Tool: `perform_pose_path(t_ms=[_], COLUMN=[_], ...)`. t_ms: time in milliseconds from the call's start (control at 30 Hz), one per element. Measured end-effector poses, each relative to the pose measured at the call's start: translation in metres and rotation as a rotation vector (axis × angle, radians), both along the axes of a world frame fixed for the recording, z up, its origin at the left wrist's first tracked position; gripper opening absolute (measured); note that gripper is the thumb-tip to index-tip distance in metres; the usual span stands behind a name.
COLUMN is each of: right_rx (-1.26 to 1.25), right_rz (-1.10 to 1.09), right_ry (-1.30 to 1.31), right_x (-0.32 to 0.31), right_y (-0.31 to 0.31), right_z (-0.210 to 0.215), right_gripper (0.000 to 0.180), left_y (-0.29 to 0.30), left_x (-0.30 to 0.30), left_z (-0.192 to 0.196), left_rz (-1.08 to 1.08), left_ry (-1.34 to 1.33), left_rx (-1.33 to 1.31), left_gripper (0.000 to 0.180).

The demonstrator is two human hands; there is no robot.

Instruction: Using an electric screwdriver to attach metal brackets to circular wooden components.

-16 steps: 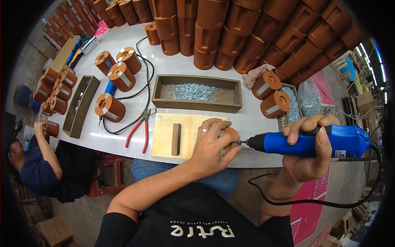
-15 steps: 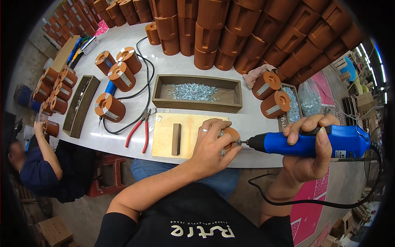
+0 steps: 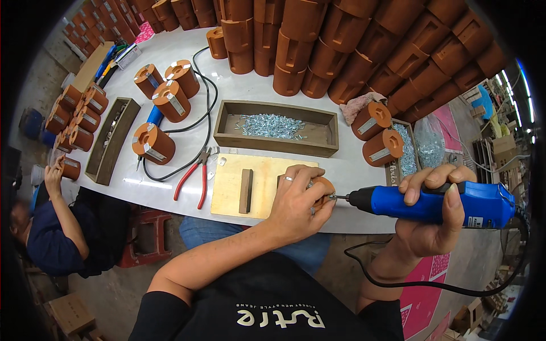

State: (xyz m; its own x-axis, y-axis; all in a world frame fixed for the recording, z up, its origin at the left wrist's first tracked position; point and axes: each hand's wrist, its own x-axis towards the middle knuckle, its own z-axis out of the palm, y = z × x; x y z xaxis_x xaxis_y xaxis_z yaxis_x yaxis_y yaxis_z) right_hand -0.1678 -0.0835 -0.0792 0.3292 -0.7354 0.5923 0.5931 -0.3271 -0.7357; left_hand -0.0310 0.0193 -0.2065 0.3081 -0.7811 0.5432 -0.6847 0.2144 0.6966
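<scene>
My left hand [image 3: 297, 200] is closed around a brown wooden cylinder [image 3: 326, 184], lying over the right part of a pale wooden board [image 3: 227, 193]. Most of the cylinder is hidden under my fingers. My right hand [image 3: 424, 230] grips a blue electric screwdriver [image 3: 438, 206], held level with its black nose pointing left. Its bit meets the cylinder's right end, where a small metal piece shows between my fingertips. On the board, left of my left hand, lies a dark wooden strip [image 3: 245, 191]. Beyond the board, a long wooden tray [image 3: 276, 148] holds many small silver screws.
Red-handled pliers [image 3: 203, 182] lie left of the board, near a black cable [image 3: 212, 94]. Several brown cylinders [image 3: 153, 145] stand on the left; tall stacks [image 3: 290, 51] line the back. Right are a screw box [image 3: 408, 149] and a bag [image 3: 429, 139]. A co-worker's hand [image 3: 54, 176] holds another cylinder.
The view has shifted slightly, so the table appears a little further right. My grip on the cylinder and screwdriver stays the same, with the bit still at the cylinder's end.
</scene>
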Motion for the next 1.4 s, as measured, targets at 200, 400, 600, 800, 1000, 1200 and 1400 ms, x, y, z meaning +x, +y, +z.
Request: perform_pose_path(t_ms=[200,400,600,800,1000,1200,1400], right_rx=[0.012,0.01,0.016,0.011,0.016,0.023,0.057], right_rz=[-0.005,0.004,0.006,0.014,0.018,0.004,0.011], right_ry=[0.02,0.007,0.013,0.022,0.016,0.026,0.047], right_x=[-0.003,0.0,0.003,0.003,0.005,0.007,0.015], right_y=[0.0,-0.002,-0.001,-0.003,-0.002,-0.001,0.003], right_z=[0.002,0.0,-0.002,-0.002,-0.001,-0.001,0.004], right_gripper=[0.028,0.028,0.028,0.028,0.028,0.028,0.027], left_y=[-0.002,-0.001,-0.001,-0.001,-0.001,-0.002,-0.002], left_x=[0.002,0.002,0.0,-0.001,-0.001,-0.002,-0.002], left_z=[-0.002,0.001,0.001,0.001,0.0,-0.002,-0.005], left_rz=[-0.002,-0.017,0.002,0.016,0.006,-0.011,-0.017], left_ry=[0.009,0.006,-0.017,-0.01,-0.003,0.048,0.057], left_rx=[0.003,0.007,0.008,0.006,0.016,-0.008,-0.024], left_gripper=[0.021,0.023,0.023,0.022,0.024,0.024,0.025])
